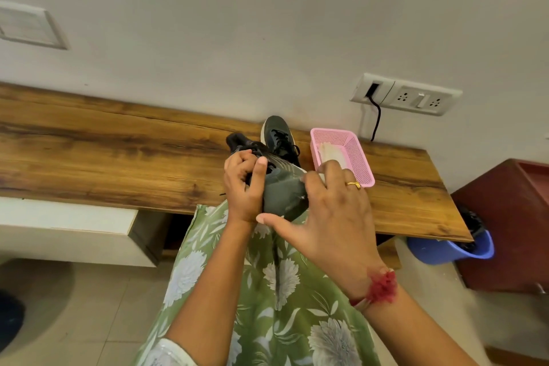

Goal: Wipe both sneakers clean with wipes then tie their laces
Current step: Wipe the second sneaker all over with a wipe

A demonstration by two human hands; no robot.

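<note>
My left hand (pixel 242 184) grips a dark grey sneaker (pixel 282 187) at its laced top, holding it up over the front edge of the wooden table (pixel 118 157). Against the sneaker's side lies my right hand (pixel 332 211), fingers spread and thumb stretched out. A bit of white wipe (pixel 303 179) peeks from under those fingers. The second dark sneaker (pixel 279 137) stands on the table behind, toe toward the wall, its laces loose. A pink basket (pixel 356 157) holding white wipes (pixel 329 153) sits just right of it.
A wall socket (pixel 407 96) with a black cable hangs above the table's right end. A blue bin (pixel 463 249) with a black liner and a maroon cabinet (pixel 511 217) stand on the right. A white drawer unit (pixel 68 226) sits under the table at left.
</note>
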